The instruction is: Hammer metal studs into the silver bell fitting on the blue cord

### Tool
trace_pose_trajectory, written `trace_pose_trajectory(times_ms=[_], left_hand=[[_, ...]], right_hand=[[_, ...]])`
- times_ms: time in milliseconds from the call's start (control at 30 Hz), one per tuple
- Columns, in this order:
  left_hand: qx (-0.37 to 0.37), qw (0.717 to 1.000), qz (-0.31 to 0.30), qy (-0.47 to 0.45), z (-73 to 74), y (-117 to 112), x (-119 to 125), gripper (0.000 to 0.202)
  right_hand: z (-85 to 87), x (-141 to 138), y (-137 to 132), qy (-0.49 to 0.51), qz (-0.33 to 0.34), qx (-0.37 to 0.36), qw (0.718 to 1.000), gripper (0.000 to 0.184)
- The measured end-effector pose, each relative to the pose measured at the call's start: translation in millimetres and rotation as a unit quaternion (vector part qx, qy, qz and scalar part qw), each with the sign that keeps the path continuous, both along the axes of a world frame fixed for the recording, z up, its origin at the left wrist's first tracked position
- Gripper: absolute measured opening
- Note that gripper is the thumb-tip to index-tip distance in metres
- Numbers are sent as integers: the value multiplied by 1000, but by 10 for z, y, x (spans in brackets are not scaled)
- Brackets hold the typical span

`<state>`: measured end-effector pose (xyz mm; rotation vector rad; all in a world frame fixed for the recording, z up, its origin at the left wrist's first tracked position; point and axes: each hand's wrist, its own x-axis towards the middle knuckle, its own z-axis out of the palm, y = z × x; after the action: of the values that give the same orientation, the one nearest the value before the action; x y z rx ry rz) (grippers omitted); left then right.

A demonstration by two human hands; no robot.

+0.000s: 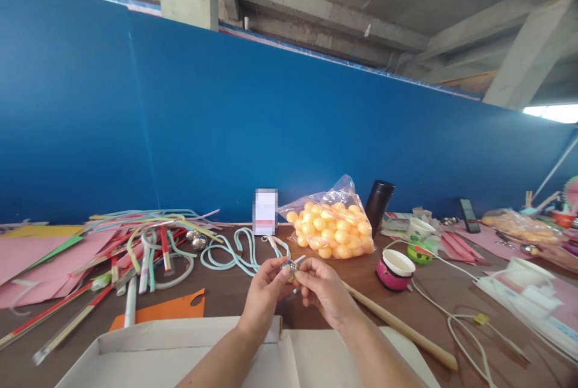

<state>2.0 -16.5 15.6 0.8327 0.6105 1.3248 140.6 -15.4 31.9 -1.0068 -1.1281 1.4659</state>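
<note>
My left hand (265,288) pinches a small shiny silver ball (289,266) between thumb and fingertips, above the brown table. From the other side my right hand (323,288) meets it, thumb and forefinger closed at the ball's right edge. A small whitish strip (300,259) shows between the two hands; what it is attached to is hidden by the fingers. Just behind my hands lie loops of light blue cord (235,249). A clear bag of yellow-orange balls (334,228) sits beyond my right hand.
White card (167,358) lies under my forearms. To the right are a wooden stick (401,328), a pink-banded cup (395,269), a black bottle (380,201) and a white cable (451,316). Left are tangled tubes (149,249), silver balls (198,242), orange paper (167,309) and pink sheets (85,255).
</note>
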Motion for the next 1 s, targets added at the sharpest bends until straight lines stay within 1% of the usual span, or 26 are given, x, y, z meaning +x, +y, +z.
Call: trace_pose_trajectory(times_ms=[133, 200, 233, 300, 333, 367, 400, 433, 467, 500, 533, 567, 600, 633, 667, 700, 767, 833, 933, 1000], left_hand=[[-28, 999, -20, -29, 35, -8, -26, 29], [-43, 998, -35, -36, 40, 2, -50, 29], [-49, 997, -38, -37, 40, 11, -62, 29], [-61, 997, -40, -38, 38, 29, -79, 30], [-66, 996, -41, -41, 38, 36, -83, 30], [-69, 996, -41, -44, 39, 42, -84, 30], [-71, 996, -40, -48, 40, 46, -82, 29], [-71, 996, -36, -49, 42, 49, -79, 29], [-72, 996, -32, -48, 43, 50, -75, 29], [-71, 996, -27, -44, 41, 51, -72, 30], [-71, 996, -23, -39, 36, 53, -71, 31], [-70, 997, -22, -34, 27, 56, -72, 31], [-69, 997, -23, -31, 16, 61, -75, 32], [-67, 997, -23, -31, 2, 66, -78, 32], [-66, 997, -23, -31, -12, 72, -82, 32], [-65, 997, -21, -31, -25, 77, -85, 32], [-65, 997, -15, -25, -40, 82, -86, 31], [-69, 998, -8, -13, -38, 80, -80, 31], [-78, 997, 3, 6, -19, 70, -68, 31], [-83, 996, -4, 18, -12, 68, -64, 30]], right_hand=[[46, 19, -10, -5, 8, 7, 1000, 31], [89, 75, -10, -27, 3, 21, 999, 32], [113, 119, -9, -51, -7, 32, 998, 33], [156, 239, -11, -130, -34, 58, 989, 33], [174, 315, -16, -186, -49, 67, 979, 32], [188, 397, -25, -250, -62, 76, 963, 30], [197, 485, -38, -317, -69, 88, 942, 26], [202, 574, -56, -395, -77, 105, 909, 21], [201, 661, -76, -478, -90, 114, 866, 18], [193, 744, -97, -558, -100, 112, 816, 14], [176, 821, -118, -624, -107, 104, 767, 12], [151, 890, -137, -670, -112, 96, 727, 11], [118, 951, -152, -701, -115, 89, 698, 12], [78, 1004, -163, -719, -112, 79, 681, 13], [35, 1050, -170, -726, -113, 71, 675, 16], [-9, 1089, -172, -728, -110, 58, 675, 17], [-88, 1144, -167, -720, -103, 46, 684, 21], [-144, 1171, -152, -713, -95, 50, 692, 26], [-178, 1172, -130, -703, -88, 68, 702, 27], [-168, 1162, -127, -691, -92, 71, 714, 26]])
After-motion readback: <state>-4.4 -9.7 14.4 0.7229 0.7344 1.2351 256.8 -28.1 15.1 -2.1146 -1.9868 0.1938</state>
